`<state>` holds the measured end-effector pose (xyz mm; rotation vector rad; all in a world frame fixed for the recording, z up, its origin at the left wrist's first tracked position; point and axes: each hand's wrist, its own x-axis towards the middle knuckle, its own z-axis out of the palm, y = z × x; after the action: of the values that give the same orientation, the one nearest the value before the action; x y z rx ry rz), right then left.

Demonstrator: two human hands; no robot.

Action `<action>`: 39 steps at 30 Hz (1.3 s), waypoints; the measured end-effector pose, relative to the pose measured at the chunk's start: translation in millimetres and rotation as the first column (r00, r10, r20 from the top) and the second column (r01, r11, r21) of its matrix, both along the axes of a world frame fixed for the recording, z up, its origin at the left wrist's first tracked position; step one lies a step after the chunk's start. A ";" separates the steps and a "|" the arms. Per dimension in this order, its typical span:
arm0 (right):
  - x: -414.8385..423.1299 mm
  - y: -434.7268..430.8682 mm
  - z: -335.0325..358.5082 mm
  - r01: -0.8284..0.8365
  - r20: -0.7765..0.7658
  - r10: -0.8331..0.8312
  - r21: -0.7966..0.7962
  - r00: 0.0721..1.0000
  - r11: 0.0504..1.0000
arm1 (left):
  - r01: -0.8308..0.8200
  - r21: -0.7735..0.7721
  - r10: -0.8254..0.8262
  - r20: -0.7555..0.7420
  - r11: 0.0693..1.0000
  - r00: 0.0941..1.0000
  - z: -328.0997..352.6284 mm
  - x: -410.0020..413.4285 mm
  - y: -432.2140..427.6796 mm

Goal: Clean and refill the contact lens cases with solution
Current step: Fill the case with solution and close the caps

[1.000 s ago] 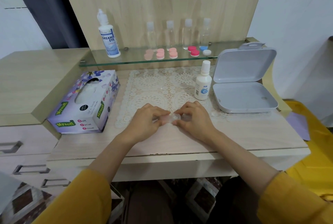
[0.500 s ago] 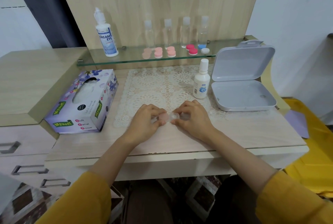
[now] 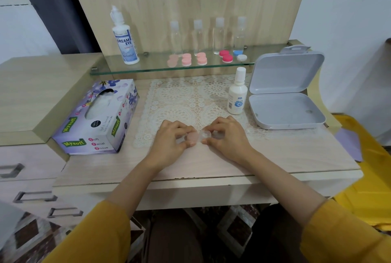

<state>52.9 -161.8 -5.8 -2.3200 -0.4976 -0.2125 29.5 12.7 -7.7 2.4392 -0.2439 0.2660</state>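
Contact lens case (image 3: 196, 136) lies long axis left-right between the hands: left hand (image 3: 171, 142) pinches its pink end, right hand (image 3: 227, 137) pinches its clear end, both equally near.

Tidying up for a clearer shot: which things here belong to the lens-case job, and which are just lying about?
Job: lens case pinched by left hand and right hand; small white bottle; Dream Eye solution bottle; coloured lens cases on the shelf; probably the tissue box.
Lying about: open grey box; four clear bottles; lace mat.
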 end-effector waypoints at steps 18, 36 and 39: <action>-4.7 -26.9 12.6 -0.086 -0.166 0.085 0.002 0.982 0.996 | 0.039 0.007 -0.039 -0.026 0.999 0.999 -1.5 -1.9 3.6; -9.2 -43.4 19.4 -0.105 -0.032 0.100 -0.290 0.995 0.951 | -0.032 -0.133 0.033 0.000 0.991 0.999 -6.2 -4.4 3.5; -5.8 -37.3 21.6 -0.115 -0.025 0.112 -0.292 0.993 0.950 | -0.039 -0.139 0.039 -0.006 0.990 0.999 -5.9 -4.6 3.9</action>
<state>47.1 -199.1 15.8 -2.5677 -0.6969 -0.0765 24.9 16.6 -13.6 2.3084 -0.1706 0.2862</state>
